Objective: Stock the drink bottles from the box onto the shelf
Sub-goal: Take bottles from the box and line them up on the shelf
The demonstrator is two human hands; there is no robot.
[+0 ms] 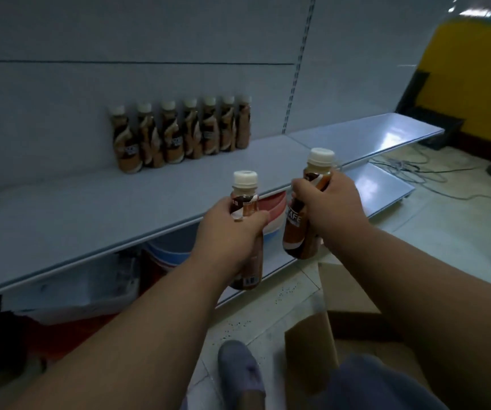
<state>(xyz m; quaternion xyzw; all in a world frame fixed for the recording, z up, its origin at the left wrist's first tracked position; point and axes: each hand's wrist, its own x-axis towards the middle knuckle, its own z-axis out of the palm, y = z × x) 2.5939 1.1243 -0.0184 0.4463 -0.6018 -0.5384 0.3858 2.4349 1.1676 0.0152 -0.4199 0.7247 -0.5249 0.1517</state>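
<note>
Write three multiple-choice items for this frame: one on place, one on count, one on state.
1. Where does the row of bottles stand?
A. at the back of the shelf
B. on the floor
C. in the box

2. How many bottles are in that row?
A. three
B. seven
C. twelve

3. What are the hands doing?
A. both empty
B. one holds a bottle
C. each holds a bottle

Answers: 1 A, the row is against the back panel; 2 B, seven white caps show; 3 C, left hand and right hand each grip one.

Readable only on right bottle (299, 223): white letters "AFE" on brown label; other labels too blurred.
</note>
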